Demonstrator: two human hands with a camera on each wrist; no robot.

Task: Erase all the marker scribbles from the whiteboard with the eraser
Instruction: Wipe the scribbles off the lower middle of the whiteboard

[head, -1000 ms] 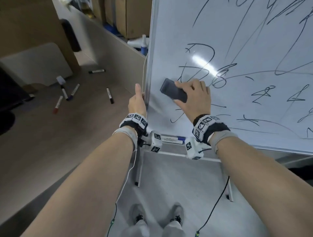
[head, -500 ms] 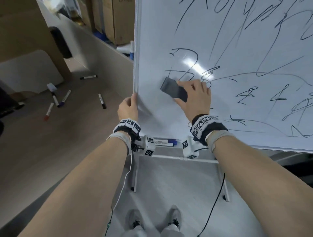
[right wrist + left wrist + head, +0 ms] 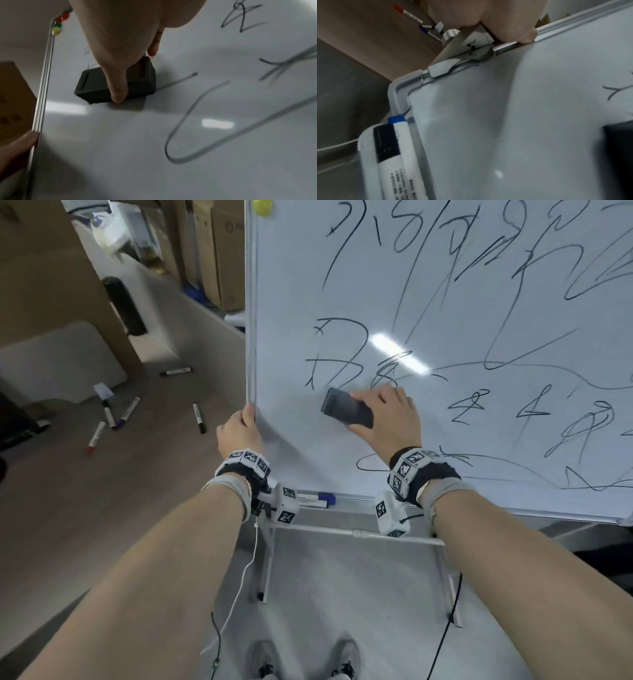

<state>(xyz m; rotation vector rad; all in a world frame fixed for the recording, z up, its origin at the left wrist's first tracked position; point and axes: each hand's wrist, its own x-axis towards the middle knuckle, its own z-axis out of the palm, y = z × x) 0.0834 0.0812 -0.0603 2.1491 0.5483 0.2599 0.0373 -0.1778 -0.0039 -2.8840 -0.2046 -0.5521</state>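
A whiteboard on a stand fills the right of the head view, covered with black marker scribbles. My right hand grips a black eraser and presses it flat on the board's lower left area, just under a scribble. In the right wrist view the thumb lies across the eraser, fingers curled over its far side. My left hand grips the board's left frame edge, thumb on the front. The patch of board near the lower left corner is bare.
Two markers lie in the tray under the board, seen close in the left wrist view. Several markers are scattered on the wooden floor to the left. Cardboard boxes stand behind. My feet are below, beside the stand's legs.
The camera view tilted up, showing more of the board. My right hand slid the eraser a little within the lower left area; the scribble strokes below it are gone. My left hand kept its grip.
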